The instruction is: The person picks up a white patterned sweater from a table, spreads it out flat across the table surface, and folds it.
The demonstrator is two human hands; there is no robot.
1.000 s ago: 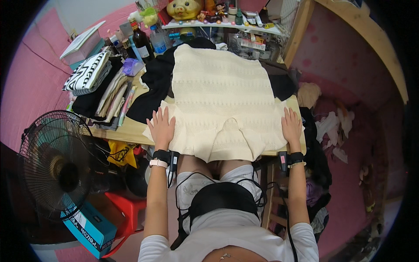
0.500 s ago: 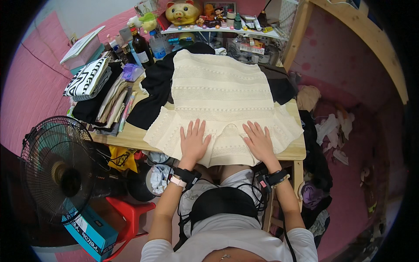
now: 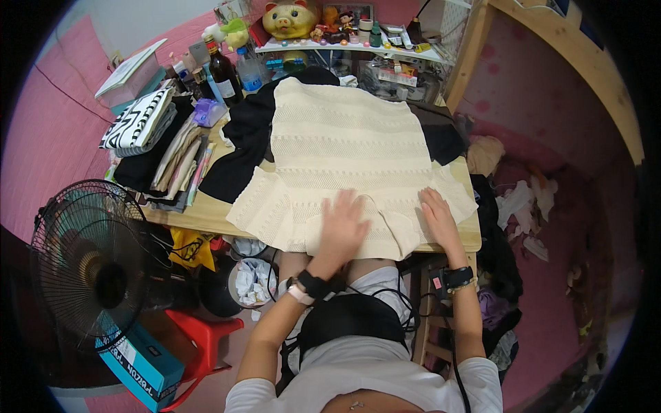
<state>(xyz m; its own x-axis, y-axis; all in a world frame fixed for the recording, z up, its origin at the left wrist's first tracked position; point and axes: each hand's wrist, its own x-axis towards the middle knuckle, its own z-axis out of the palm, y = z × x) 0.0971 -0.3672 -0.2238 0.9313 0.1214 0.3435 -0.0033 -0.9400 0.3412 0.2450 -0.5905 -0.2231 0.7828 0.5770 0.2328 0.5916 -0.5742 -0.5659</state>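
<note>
A cream knitted short-sleeved top (image 3: 348,148) lies spread over the wooden table, its neckline at the near edge and its sleeves out to either side. My left hand (image 3: 344,224) is over the near middle of the top, left of the neck opening. It is blurred, but its fingers look spread and hold nothing. Whether it touches the knit I cannot tell. Flat near the right sleeve lies my right hand (image 3: 439,215), fingers stretched out. A fold of cloth shows beside the neckline, between the hands.
Black clothing (image 3: 241,155) lies partly under the top. Folded clothes (image 3: 172,162) are stacked at the table's left, behind a standing fan (image 3: 93,265). A dark glass bottle (image 3: 222,72) and a water bottle (image 3: 248,72) stand at the back, below a shelf (image 3: 351,47) of trinkets.
My left hand has moved right, toward the neckline. My right hand has shifted right toward the sleeve. The cloth near the neckline has changed its fold.
</note>
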